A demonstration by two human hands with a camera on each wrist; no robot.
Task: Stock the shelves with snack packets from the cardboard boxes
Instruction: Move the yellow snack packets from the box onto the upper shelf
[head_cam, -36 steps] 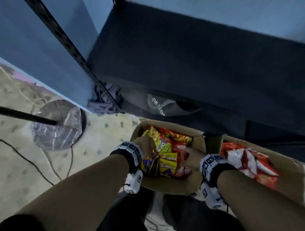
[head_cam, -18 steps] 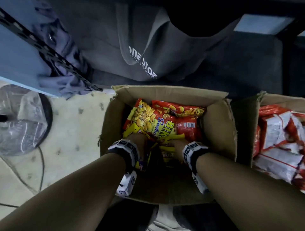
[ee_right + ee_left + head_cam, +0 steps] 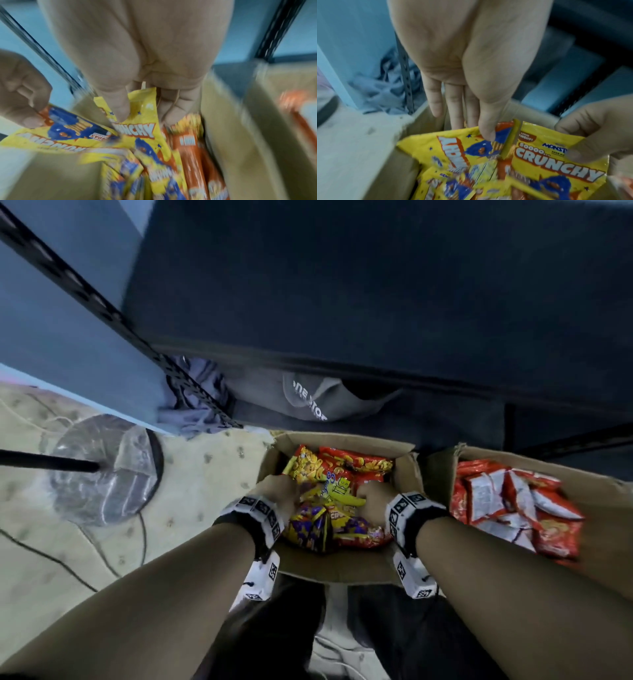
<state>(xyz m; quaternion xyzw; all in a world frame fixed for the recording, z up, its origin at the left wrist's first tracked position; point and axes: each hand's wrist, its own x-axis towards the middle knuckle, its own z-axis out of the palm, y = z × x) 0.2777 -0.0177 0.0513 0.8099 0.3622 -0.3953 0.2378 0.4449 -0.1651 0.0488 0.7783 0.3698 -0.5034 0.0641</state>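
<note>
In left cardboard box [image 3: 337, 570], near edge: left hand [image 3: 467, 56] pinching yellow CRUNCHY packet [image 3: 448, 147] by top edge; right hand [image 3: 137, 54] gripping second CRUNCHY packet [image 3: 145, 121], thumb over front. Right: second box [image 3: 606, 529], red packets [image 3: 513, 508].

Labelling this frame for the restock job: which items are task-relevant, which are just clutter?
Job:
- left hand, right hand, each pinching a yellow packet
- open box
- second box, red packets
- dark shelf

Clutter:
- fan base
- grey cloth
- floor cables

Pale speckled floor [image 3: 212, 474] — blue wall [image 3: 68, 337] at left, round plastic-wrapped stand base [image 3: 106, 470] beside it.
</note>
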